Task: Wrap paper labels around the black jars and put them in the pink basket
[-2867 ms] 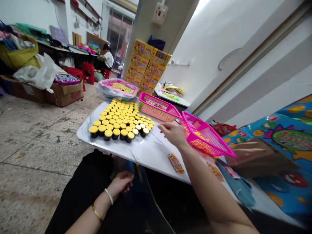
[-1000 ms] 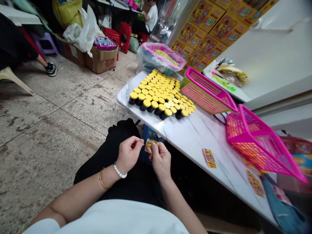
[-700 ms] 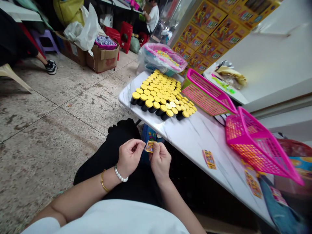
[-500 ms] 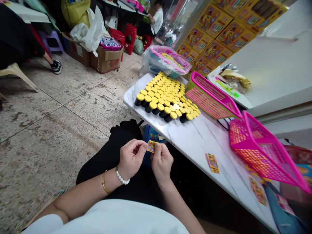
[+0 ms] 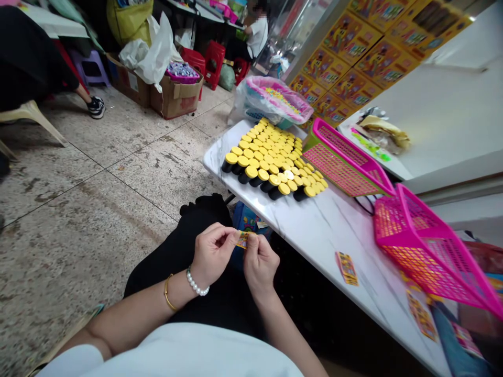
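A small yellow printed label [image 5: 243,240] is stretched between my two hands, over my lap. My left hand [image 5: 213,254] pinches its left edge between thumb and forefinger. The right edge is pinched by my right hand [image 5: 261,264], whose thumb lies on top; its other fingers are curled under. On the marble-patterned table [image 5: 314,230] to the right lies a small stack of similar labels [image 5: 347,268]. Many black jars with yellow lids [image 5: 271,157] stand close together at the table's far left end.
Two pink mesh baskets [image 5: 349,162] line the table's far side. Behind the jars sits a plastic-lined basin [image 5: 271,102] of small colourful pieces. Yellow printed boxes [image 5: 346,63] are stacked beyond. A seated person [image 5: 257,36] is in the background; another person's foot [image 5: 96,107] shows at left.
My right hand came back from the table and now holds a label over my lap. My left hand has closed on the label's other edge. The view has tilted down.
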{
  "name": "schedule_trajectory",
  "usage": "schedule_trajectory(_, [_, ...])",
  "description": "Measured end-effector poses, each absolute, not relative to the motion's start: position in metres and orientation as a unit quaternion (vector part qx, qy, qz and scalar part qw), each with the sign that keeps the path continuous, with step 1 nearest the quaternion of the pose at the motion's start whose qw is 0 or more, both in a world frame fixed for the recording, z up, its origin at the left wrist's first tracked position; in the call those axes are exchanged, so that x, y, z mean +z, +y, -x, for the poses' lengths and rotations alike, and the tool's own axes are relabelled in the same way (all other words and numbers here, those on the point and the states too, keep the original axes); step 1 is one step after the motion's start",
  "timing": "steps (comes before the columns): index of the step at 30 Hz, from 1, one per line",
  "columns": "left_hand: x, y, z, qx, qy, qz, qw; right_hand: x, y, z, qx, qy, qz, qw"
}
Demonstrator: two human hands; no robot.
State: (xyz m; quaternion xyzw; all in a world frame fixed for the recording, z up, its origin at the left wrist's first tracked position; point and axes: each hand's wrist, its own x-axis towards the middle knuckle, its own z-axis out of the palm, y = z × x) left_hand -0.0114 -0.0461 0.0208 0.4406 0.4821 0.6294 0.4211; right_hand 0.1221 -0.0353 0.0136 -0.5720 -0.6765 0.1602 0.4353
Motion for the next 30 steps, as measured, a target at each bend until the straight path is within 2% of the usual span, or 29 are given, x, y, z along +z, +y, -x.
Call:
schedule_trajectory(5, [0.021, -0.039, 0.012, 0.622, 0.503, -0.395, 0.451, 0.016, -0.033, -0.116, 0.116, -0.747, 0.512, 0.408])
schedule_trajectory(9, [0.02, -0.032, 0.018, 0.593, 0.493, -0.323, 0.549, 0.023, -0.021, -0.116, 0.062, -0.794, 0.476, 0.373])
schedule_trajectory(11, [0.018, -0.03, 0.021, 0.579, 0.462, -0.282, 0.609, 0.035, -0.01, -0.116, 0.003, -0.807, 0.457, 0.374])
schedule_trajectory(15, [0.016, -0.025, 0.027, 0.559, 0.387, -0.177, 0.711, 0.074, 0.027, -0.105, -0.197, -0.781, 0.431, 0.407])
schedule_trajectory(18, [0.019, -0.019, 0.035, 0.539, 0.32, -0.095, 0.773, 0.093, 0.055, -0.091, -0.29, -0.766, 0.448, 0.357])
schedule_trajectory(21, [0.023, -0.012, 0.045, 0.55, 0.264, -0.028, 0.792, 0.092, 0.07, -0.081, -0.304, -0.774, 0.456, 0.318])
schedule_trajectory(24, [0.024, -0.007, 0.051, 0.567, 0.233, 0.02, 0.79, 0.082, 0.072, -0.08, -0.295, -0.781, 0.444, 0.325])
schedule_trajectory(27, [0.021, -0.004, 0.053, 0.569, 0.231, 0.058, 0.787, 0.078, 0.068, -0.083, -0.264, -0.795, 0.412, 0.359])
schedule_trajectory(30, [0.018, -0.002, 0.053, 0.566, 0.238, 0.081, 0.785, 0.083, 0.056, -0.087, -0.143, -0.786, 0.403, 0.447])
